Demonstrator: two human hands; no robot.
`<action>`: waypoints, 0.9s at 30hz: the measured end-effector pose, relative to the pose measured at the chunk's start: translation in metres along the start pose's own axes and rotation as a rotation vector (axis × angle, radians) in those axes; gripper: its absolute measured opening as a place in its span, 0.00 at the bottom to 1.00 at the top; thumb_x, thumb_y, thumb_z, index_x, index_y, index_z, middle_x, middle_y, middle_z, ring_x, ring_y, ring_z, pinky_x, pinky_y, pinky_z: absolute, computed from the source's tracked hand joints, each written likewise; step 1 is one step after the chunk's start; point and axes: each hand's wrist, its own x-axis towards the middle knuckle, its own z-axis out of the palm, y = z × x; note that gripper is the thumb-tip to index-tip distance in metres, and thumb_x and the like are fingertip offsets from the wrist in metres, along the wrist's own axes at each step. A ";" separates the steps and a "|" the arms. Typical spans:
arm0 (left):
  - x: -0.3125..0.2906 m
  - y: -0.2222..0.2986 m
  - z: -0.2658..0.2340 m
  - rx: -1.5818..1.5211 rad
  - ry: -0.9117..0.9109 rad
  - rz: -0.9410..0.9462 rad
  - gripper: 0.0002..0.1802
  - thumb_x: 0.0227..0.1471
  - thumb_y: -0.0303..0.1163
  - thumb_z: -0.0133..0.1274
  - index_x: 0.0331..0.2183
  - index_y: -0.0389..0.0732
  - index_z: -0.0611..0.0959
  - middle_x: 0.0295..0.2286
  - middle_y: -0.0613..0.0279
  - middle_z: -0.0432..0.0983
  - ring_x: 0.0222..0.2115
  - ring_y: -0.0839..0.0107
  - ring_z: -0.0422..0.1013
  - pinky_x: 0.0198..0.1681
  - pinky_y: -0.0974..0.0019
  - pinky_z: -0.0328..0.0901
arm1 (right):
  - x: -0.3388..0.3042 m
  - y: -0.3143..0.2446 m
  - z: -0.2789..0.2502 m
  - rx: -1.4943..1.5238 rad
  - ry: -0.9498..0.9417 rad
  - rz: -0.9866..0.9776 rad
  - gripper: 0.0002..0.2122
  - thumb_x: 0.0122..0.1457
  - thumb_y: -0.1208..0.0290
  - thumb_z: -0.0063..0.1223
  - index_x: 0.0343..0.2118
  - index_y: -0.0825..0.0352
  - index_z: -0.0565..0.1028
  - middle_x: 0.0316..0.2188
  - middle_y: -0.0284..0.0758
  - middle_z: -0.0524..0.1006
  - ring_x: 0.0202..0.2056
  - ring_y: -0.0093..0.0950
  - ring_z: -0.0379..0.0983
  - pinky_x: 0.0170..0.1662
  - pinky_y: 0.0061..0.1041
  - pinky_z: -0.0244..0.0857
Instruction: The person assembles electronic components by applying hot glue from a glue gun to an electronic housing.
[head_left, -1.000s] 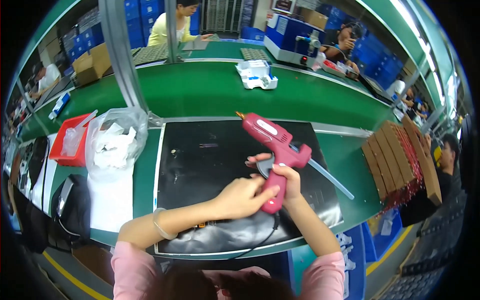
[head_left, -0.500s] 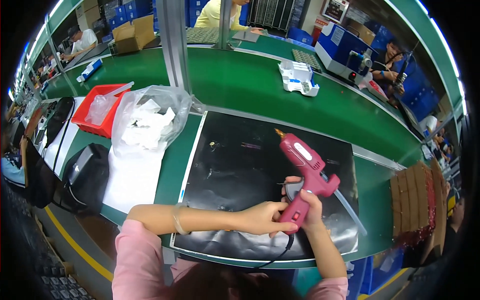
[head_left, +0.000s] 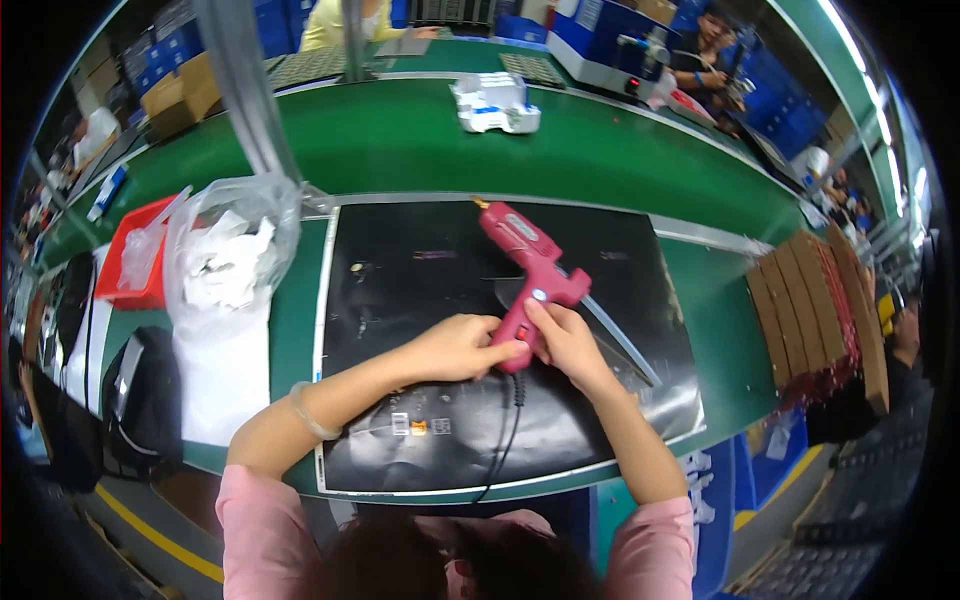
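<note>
A dark pink hot glue gun is held over the black mat, its brass nozzle toward the far edge. A translucent glue stick sticks out of its rear, slanting to the right. My left hand is closed on the lower handle, its thumb beside the red switch. Round the handle's right side my right hand is closed too, thumb on the grip; its other fingers are partly hidden. A black cord hangs from the handle's bottom to the near edge.
To the left stand a clear bag of white scraps, a red bin and a black rounded object. Stacked brown cardboard is at the right. White trays lie on the green surface beyond a metal rail. Other people work farther off.
The whole view has swung, so the bench appears shifted left. Both hands have carried the glue gun slightly toward the mat's far edge, still gripping its handle.
</note>
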 end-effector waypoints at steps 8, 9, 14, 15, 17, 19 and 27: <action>0.010 0.015 0.001 0.406 0.045 -0.096 0.23 0.41 0.50 0.49 0.20 0.36 0.77 0.12 0.57 0.69 0.13 0.68 0.65 0.19 0.68 0.58 | -0.003 0.000 -0.019 -0.693 0.135 -0.205 0.23 0.51 0.52 0.39 0.14 0.71 0.69 0.11 0.42 0.70 0.16 0.36 0.68 0.21 0.30 0.62; 0.009 0.017 0.005 0.439 0.102 -0.037 0.22 0.41 0.49 0.49 0.18 0.36 0.76 0.10 0.57 0.66 0.12 0.68 0.63 0.17 0.67 0.56 | -0.019 -0.007 -0.019 -0.879 0.262 -0.190 0.23 0.51 0.52 0.39 0.12 0.69 0.69 0.13 0.45 0.70 0.19 0.41 0.68 0.24 0.35 0.62; -0.004 0.024 0.019 0.611 0.310 0.003 0.22 0.42 0.44 0.49 0.13 0.34 0.71 0.07 0.55 0.56 0.08 0.68 0.54 0.14 0.65 0.49 | -0.136 0.002 -0.071 -0.348 0.877 -0.384 0.13 0.50 0.70 0.47 0.13 0.70 0.65 0.10 0.29 0.61 0.15 0.14 0.56 0.17 0.16 0.49; 0.003 0.016 0.026 0.588 0.308 0.018 0.22 0.43 0.44 0.49 0.14 0.34 0.71 0.07 0.56 0.56 0.08 0.69 0.53 0.14 0.66 0.48 | -0.163 0.027 -0.094 -0.359 1.078 -0.397 0.11 0.51 0.72 0.44 0.15 0.70 0.65 0.12 0.26 0.62 0.16 0.13 0.56 0.17 0.15 0.48; -0.005 0.013 0.020 0.537 0.370 0.013 0.21 0.46 0.42 0.46 0.14 0.33 0.70 0.08 0.56 0.55 0.09 0.73 0.53 0.15 0.67 0.48 | -0.208 0.072 -0.130 -0.182 1.366 -0.259 0.13 0.54 0.69 0.41 0.15 0.68 0.64 0.10 0.24 0.59 0.14 0.12 0.52 0.17 0.15 0.47; 0.000 0.013 0.020 0.477 0.309 -0.068 0.22 0.48 0.41 0.43 0.16 0.31 0.70 0.08 0.56 0.57 0.11 0.74 0.55 0.16 0.67 0.51 | -0.266 0.144 -0.162 -0.402 1.592 -0.012 0.14 0.55 0.67 0.41 0.15 0.68 0.64 0.09 0.27 0.60 0.13 0.16 0.53 0.16 0.19 0.48; 0.006 0.001 0.017 0.496 0.315 -0.078 0.22 0.50 0.41 0.41 0.15 0.32 0.71 0.07 0.64 0.56 0.10 0.78 0.54 0.15 0.70 0.49 | -0.343 0.288 -0.106 -1.134 1.153 0.709 0.13 0.41 0.69 0.49 0.31 0.67 0.67 0.30 0.35 0.67 0.35 0.32 0.63 0.34 0.31 0.58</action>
